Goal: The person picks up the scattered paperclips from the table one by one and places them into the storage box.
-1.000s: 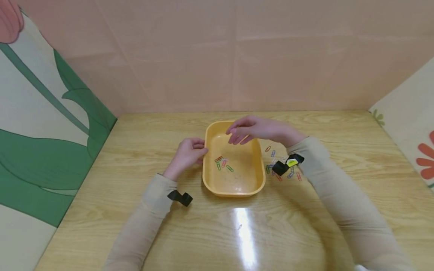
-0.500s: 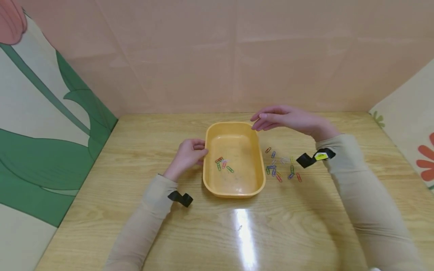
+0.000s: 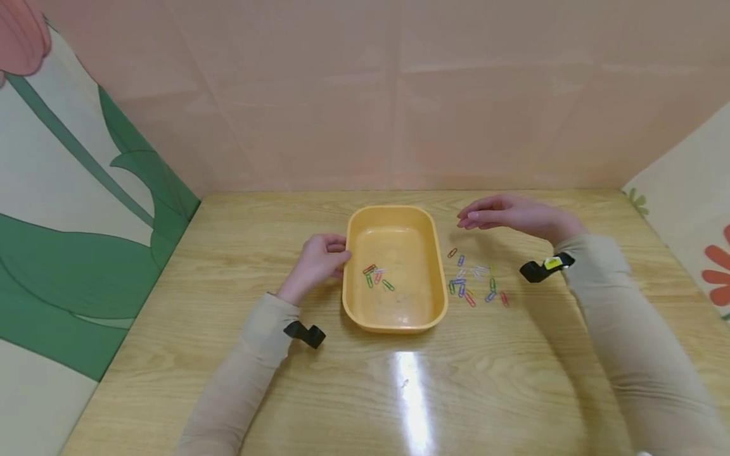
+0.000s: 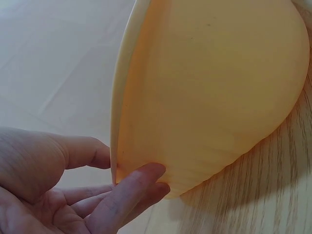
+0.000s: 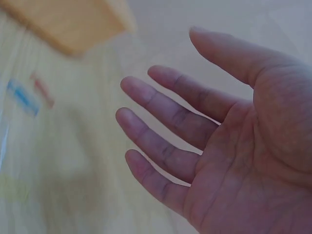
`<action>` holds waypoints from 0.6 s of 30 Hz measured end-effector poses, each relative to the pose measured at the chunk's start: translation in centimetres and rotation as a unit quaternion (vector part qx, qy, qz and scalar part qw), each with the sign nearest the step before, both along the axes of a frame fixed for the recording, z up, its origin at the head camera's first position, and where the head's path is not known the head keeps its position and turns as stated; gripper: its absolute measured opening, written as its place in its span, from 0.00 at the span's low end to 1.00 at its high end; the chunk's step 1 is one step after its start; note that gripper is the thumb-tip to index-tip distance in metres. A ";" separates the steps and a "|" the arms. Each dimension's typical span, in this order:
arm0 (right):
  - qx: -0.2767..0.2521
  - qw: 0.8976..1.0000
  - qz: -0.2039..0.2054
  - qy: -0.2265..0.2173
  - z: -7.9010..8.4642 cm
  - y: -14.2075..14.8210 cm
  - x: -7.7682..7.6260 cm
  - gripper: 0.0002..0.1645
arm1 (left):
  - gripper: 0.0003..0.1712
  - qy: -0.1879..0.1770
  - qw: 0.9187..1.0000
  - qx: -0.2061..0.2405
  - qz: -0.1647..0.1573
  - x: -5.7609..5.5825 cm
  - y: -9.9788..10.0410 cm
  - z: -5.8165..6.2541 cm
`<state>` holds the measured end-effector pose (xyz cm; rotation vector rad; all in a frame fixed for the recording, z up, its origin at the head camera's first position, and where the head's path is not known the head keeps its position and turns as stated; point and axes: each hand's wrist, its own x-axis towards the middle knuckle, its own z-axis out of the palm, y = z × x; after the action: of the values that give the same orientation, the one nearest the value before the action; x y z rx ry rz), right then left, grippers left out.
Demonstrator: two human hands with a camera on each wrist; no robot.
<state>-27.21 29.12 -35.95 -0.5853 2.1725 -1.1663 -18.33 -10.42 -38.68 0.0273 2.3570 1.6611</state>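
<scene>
A yellow plastic tray (image 3: pixel 399 313) stands on the table in the head view. Several coloured paper clips (image 3: pixel 377 277) lie inside it, left of its middle. At the tray's left side my left hand (image 3: pixel 315 263) pinches the rim; in the left wrist view the thumb (image 4: pixel 92 152) meets the rim and the fingertips (image 4: pixel 155 170) lie against the outer wall. My right hand (image 3: pixel 516 215) is raised above the table, right of the tray, and holds nothing. Its fingers (image 5: pixel 161 112) are spread and slightly bent in the right wrist view.
Several more loose paper clips (image 3: pixel 469 297) in mixed colours lie scattered on the wooden table (image 3: pixel 256 215), right of the tray. A pink wall covering (image 3: pixel 365 126) rises behind the table's back edge, with floral panels at both sides.
My right hand has moved right, from over the tray to beyond its right rim, uncovering the loose paper clips. My left hand stays at the tray's left rim.
</scene>
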 end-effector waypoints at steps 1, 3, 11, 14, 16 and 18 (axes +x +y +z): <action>0.009 1.000 -0.001 -0.002 -0.5 0.4 -0.1 0.26 | 0.21 0.000 1.000 0.002 0.000 0.0 0.0 0.0; 0.024 1.000 -0.003 -0.004 -1.4 0.9 -0.3 0.27 | 0.21 0.000 1.000 0.004 -0.001 -0.1 0.1 -0.1; 0.043 0.999 -0.002 0.028 -4.0 1.3 -0.2 0.26 | 0.20 -0.001 1.000 0.001 0.000 -0.2 0.2 -0.3; 0.048 0.997 -0.013 0.055 -4.9 0.7 0.0 0.25 | 0.20 0.001 1.000 0.002 0.000 -0.1 0.2 -0.2; 0.038 0.997 -0.021 0.069 -5.6 0.2 0.2 0.25 | 0.20 0.002 1.000 0.004 -0.001 -0.1 0.2 -0.2; 0.031 0.996 -0.031 0.084 -6.1 -0.4 0.5 0.25 | 0.20 0.000 1.000 0.006 -0.001 0.0 0.2 -0.1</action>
<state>-26.69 28.73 -42.05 -0.6120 2.3745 -1.1127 -18.32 -10.23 -38.80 0.0337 2.3465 1.6743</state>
